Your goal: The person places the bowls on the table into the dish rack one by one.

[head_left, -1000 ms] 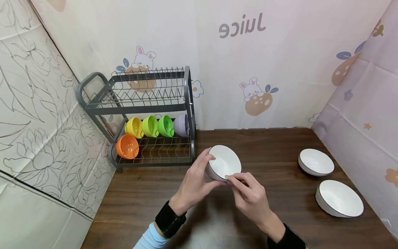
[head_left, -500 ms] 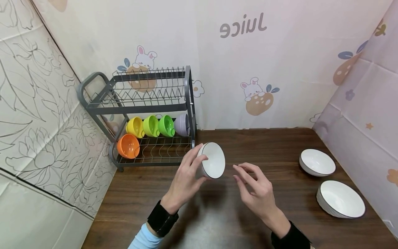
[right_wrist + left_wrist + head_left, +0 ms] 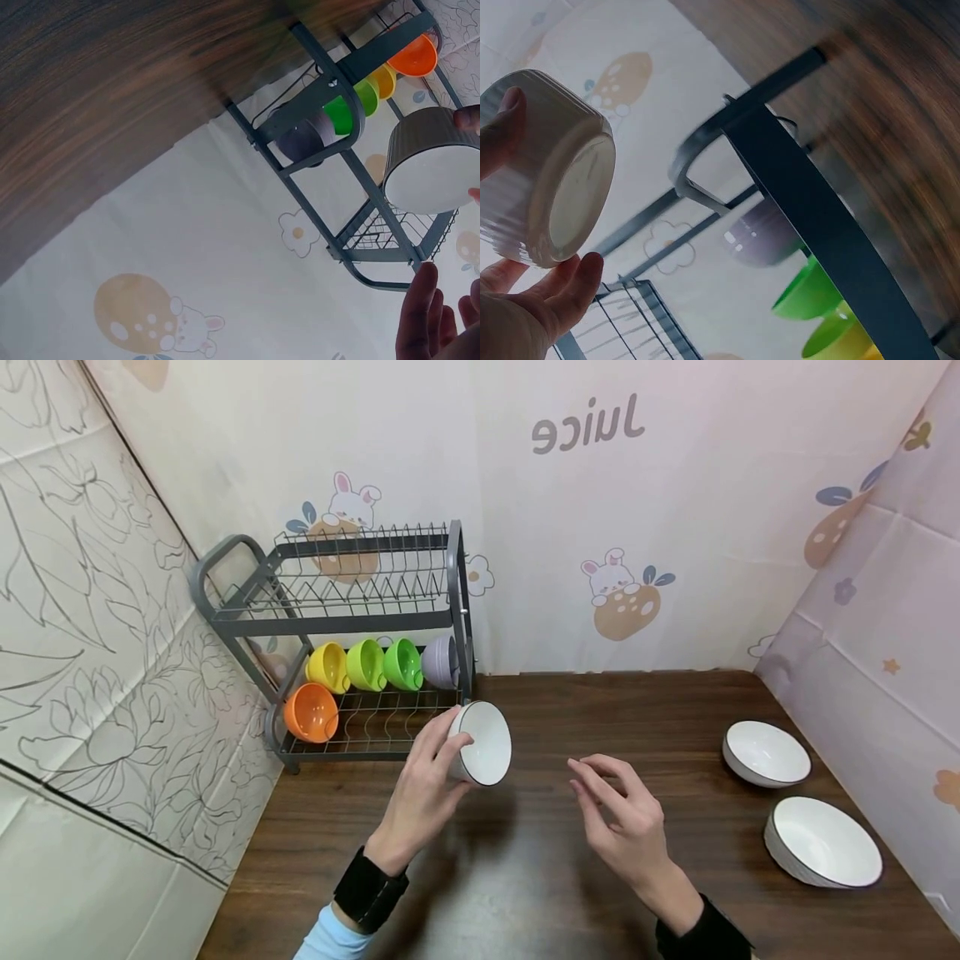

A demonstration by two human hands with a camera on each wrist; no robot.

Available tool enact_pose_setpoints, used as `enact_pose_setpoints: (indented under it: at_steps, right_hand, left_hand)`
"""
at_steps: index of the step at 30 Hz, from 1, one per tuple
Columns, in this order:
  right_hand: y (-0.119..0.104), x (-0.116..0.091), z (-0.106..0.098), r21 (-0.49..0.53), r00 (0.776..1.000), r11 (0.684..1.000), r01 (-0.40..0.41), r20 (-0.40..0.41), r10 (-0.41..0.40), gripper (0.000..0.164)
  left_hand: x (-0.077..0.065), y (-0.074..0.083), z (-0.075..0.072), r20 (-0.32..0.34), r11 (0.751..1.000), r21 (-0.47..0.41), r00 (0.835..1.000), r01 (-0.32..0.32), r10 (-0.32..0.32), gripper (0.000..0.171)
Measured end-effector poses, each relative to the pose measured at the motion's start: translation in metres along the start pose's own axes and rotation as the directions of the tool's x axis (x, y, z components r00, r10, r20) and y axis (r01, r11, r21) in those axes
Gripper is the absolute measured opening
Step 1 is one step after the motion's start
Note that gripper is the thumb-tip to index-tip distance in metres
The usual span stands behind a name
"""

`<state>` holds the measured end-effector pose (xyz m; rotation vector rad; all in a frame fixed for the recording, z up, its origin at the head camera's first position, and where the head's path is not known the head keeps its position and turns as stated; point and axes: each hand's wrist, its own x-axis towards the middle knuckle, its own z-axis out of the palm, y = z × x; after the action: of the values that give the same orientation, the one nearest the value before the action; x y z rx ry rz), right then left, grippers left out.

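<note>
A white bowl (image 3: 486,745) with a thin dark rim is tilted on its side above the table, its mouth turned to the right. My left hand (image 3: 423,781) grips it from the left, thumb and fingers spread round its outside. In the left wrist view the ribbed wall and round foot of the bowl (image 3: 577,195) show between the fingers. To the right, my right hand (image 3: 622,818) hovers apart from the bowl, fingers loosely bent and holding nothing. Just behind the left hand stands a grey two-tier dish rack (image 3: 337,625).
On the rack's lower tier sit an orange bowl (image 3: 311,712), a yellow bowl (image 3: 327,667), a lime bowl (image 3: 366,665), a green bowl (image 3: 402,665) and lilac bowls (image 3: 439,662). Two white bowls, a smaller one (image 3: 767,753) and a larger one (image 3: 823,842), stand at the table's right.
The left hand has carried the white bowl leftward toward the rack and tipped it further on its side. The right hand has let go of its rim and drawn away to the right.
</note>
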<state>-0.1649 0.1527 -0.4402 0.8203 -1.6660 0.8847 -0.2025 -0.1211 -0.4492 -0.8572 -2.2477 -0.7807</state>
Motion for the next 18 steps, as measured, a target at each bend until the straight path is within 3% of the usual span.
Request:
enact_pose_setpoints:
  at_steps: [18]
  right_hand:
    - [-0.001, 0.002, -0.002, -0.006, 1.000, 1.000, 0.000, -0.030, 0.000, 0.029]
  left_hand:
    - [-0.008, -0.052, -0.042, 0.002, 0.991, 0.118, 0.998, 0.060, -0.060, 0.083]
